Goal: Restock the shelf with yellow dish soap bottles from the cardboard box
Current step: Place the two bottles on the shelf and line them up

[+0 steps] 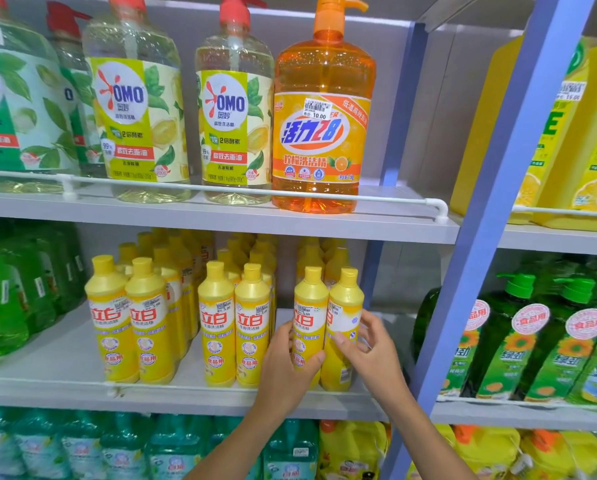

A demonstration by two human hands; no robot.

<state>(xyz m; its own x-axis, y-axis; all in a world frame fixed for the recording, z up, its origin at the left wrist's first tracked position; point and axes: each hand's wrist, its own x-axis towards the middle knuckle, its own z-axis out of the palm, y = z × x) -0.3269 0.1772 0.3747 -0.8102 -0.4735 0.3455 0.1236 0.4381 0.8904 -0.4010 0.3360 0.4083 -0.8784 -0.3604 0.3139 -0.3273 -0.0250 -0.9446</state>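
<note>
Closest, my left hand point(286, 365) wraps the lower body of one yellow soap bottle point(309, 306). My right hand point(373, 348) clasps its twin point(345, 299), thumb across the label and fingers round the right side. The two touch and stand upright, long axis vertical, at the front right of the middle shelf point(65, 358), each straight ahead of its own palm. They are smooth, glossy plastic with round bodies, sloping shoulders and stubby caps, so I expect them to slide easily. Further back stands a row of matching bottles point(311, 251).
</note>
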